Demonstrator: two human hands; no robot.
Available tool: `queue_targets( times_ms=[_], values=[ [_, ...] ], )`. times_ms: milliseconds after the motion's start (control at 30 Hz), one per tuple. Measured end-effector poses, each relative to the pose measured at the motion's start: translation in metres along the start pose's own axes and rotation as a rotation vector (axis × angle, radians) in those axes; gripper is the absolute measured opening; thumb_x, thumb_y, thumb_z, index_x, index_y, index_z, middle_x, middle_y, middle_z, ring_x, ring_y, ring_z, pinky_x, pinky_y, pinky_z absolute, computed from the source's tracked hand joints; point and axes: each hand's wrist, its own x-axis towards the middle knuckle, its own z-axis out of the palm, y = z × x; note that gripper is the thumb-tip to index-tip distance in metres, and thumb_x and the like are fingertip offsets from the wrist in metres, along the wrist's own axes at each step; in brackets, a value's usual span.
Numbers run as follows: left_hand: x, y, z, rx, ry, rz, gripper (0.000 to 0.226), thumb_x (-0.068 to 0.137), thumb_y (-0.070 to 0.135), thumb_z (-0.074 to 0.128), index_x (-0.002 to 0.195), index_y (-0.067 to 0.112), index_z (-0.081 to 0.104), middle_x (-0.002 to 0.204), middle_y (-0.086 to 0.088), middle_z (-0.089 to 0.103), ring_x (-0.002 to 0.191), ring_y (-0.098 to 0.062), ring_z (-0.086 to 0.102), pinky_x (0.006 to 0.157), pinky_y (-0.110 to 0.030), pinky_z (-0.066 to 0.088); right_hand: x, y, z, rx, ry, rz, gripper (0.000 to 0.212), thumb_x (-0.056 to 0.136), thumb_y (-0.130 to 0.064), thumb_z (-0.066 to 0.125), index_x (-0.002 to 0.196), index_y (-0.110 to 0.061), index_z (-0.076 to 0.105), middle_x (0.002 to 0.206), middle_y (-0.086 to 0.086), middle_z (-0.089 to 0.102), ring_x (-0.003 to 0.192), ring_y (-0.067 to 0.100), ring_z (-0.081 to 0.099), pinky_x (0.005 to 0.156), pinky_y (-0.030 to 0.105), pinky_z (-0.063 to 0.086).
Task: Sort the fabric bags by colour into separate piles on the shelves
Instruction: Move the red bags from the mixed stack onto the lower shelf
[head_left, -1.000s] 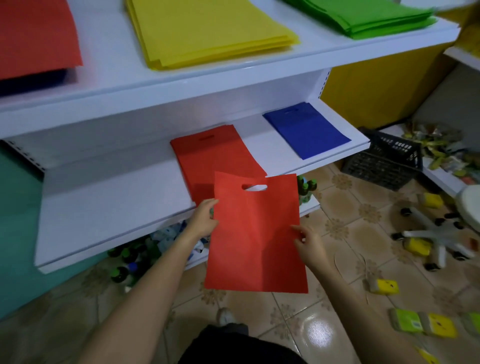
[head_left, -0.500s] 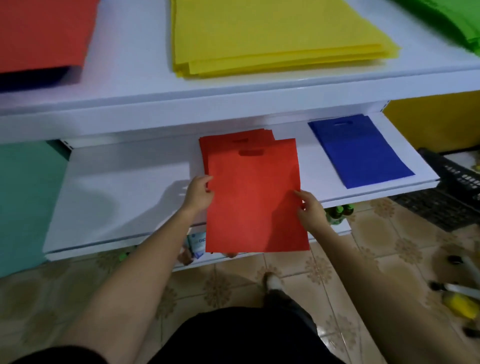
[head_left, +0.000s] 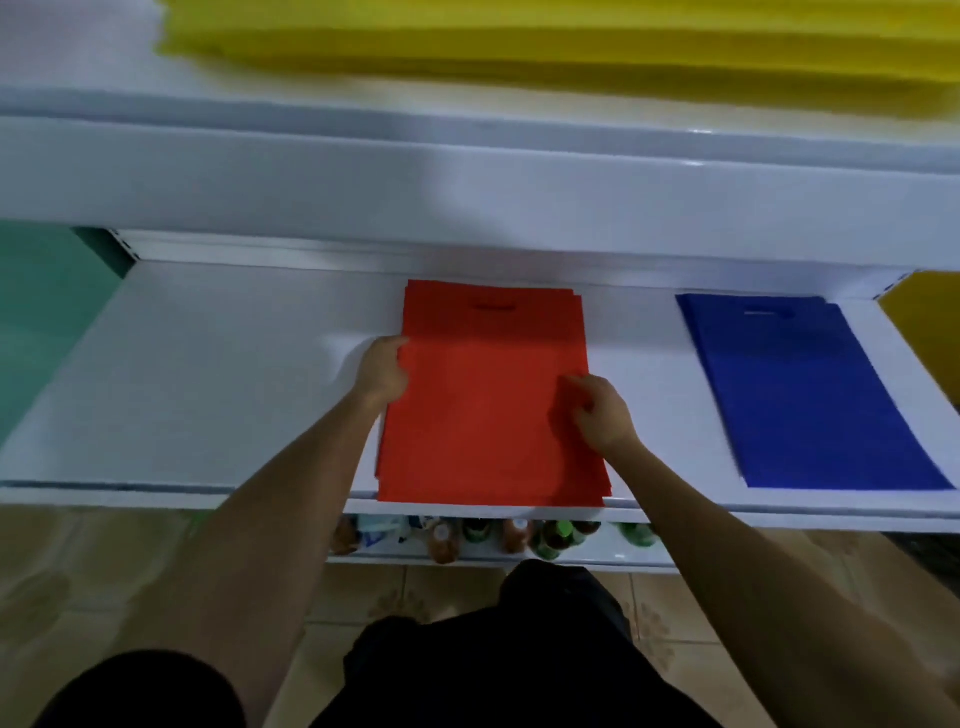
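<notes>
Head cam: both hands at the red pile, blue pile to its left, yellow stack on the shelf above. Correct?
No: the blue pile lies to the right of the red pile, not its left; the head view shows it. The rest holds: left hand and right hand are at the red pile, yellow stack on the shelf above.

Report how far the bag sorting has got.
Done: yellow pile on the upper shelf, blue pile and red pile on the middle shelf. In hand: left hand and right hand hold the red pile's side edges. Left: no unsorted bags in view, so cannot tell.
</notes>
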Motion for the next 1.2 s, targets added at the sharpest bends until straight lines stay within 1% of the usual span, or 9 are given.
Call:
queue_targets(
  times_ms=[133,333,433,533,700,867,933,1033,1200],
  values=[
    [0.000,-0.006,0.006,0.002,-0.001,-0.058,0.051,0.082,-0.009,0.049,0.132,-0.001,0.045,0.139,-0.019,0.043,0.127,-0.032,0.043,0.105,-0.027,0.028,0.008,0.007,0.007,-0.068,0.004,-0.012,0.047,0.083,0.001,0.053,0.129,-0.009,0.053,0.139,0.018,0.043,0.126,0.035,0.041,0.105,0.032,0.027],
    [-0.017,0.005,-0.008,-0.034,0.093,-0.055,0.044,0.086,-0.005,0.046,0.129,0.003,0.050,0.138,-0.016,0.046,0.129,-0.027,0.041,0.105,-0.024,0.026,0.011,-0.008,-0.007,-0.128,-0.007,-0.044,0.044,0.081,-0.004,0.056,0.124,-0.011,0.056,0.136,0.017,0.046,0.125,0.035,0.039,0.093,0.025,0.021],
    [-0.037,0.009,-0.018,-0.089,0.148,-0.072,0.042,0.090,0.000,0.047,0.131,0.003,0.047,0.138,-0.014,0.046,0.128,-0.027,0.042,0.108,-0.027,0.027,-0.002,-0.030,-0.014,-0.141,-0.046,-0.123,0.045,0.081,-0.014,0.051,0.126,-0.010,0.056,0.130,0.018,0.050,0.122,0.034,0.042,0.094,0.026,0.023],
    [-0.071,0.002,-0.029,-0.150,0.159,-0.105,0.040,0.092,0.004,0.049,0.131,0.003,0.046,0.138,-0.013,0.046,0.126,-0.028,0.043,0.108,-0.030,0.030,-0.023,-0.058,-0.012,-0.154,-0.128,-0.230,0.058,0.072,-0.027,0.042,0.125,-0.008,0.056,0.128,0.017,0.052,0.122,0.030,0.044,0.097,0.030,0.025],
    [-0.135,-0.043,-0.061,-0.216,0.221,-0.195,0.040,0.093,0.010,0.051,0.132,0.003,0.046,0.136,-0.013,0.048,0.126,-0.028,0.044,0.107,-0.029,0.030,-0.065,-0.108,0.020,-0.222,-0.270,-0.388,0.045,0.084,-0.022,0.049,0.127,-0.009,0.054,0.132,0.013,0.052,0.126,0.026,0.043,0.094,0.027,0.020],
    [-0.206,-0.105,-0.113,-0.190,0.320,-0.234,0.039,0.092,0.012,0.053,0.129,0.001,0.048,0.130,-0.016,0.053,0.118,-0.032,0.050,0.103,-0.033,0.037,-0.132,-0.166,0.075,-0.139,-0.375,-0.463,0.057,0.081,-0.038,0.040,0.127,-0.006,0.053,0.127,0.014,0.056,0.119,0.029,0.048,0.088,0.022,0.023],
    [-0.233,-0.127,-0.140,-0.191,0.340,-0.252,0.040,0.093,0.014,0.052,0.131,0.003,0.047,0.129,-0.015,0.054,0.118,-0.030,0.051,0.100,-0.031,0.037,-0.162,-0.195,0.095,-0.091,-0.403,-0.479,0.049,0.087,-0.033,0.049,0.129,-0.008,0.051,0.128,0.014,0.054,0.116,0.031,0.049,0.092,0.025,0.030],
    [-0.263,-0.153,-0.189,-0.197,0.433,-0.253,0.039,0.094,0.018,0.051,0.131,0.008,0.047,0.124,-0.012,0.056,0.111,-0.027,0.053,0.091,-0.027,0.038,-0.193,-0.249,0.118,0.010,-0.381,-0.553,0.043,0.092,-0.022,0.057,0.132,-0.012,0.048,0.127,0.011,0.053,0.112,0.027,0.052,0.091,0.023,0.035],
    [-0.288,-0.159,-0.287,-0.128,0.667,-0.126,0.035,0.090,0.013,0.056,0.123,0.001,0.054,0.112,-0.016,0.061,0.099,-0.030,0.057,0.084,-0.032,0.044,-0.224,-0.357,0.119,0.104,-0.267,-0.745,0.043,0.092,-0.028,0.055,0.133,-0.020,0.047,0.121,0.002,0.056,0.101,0.016,0.055,0.080,0.021,0.039]
  ],
)
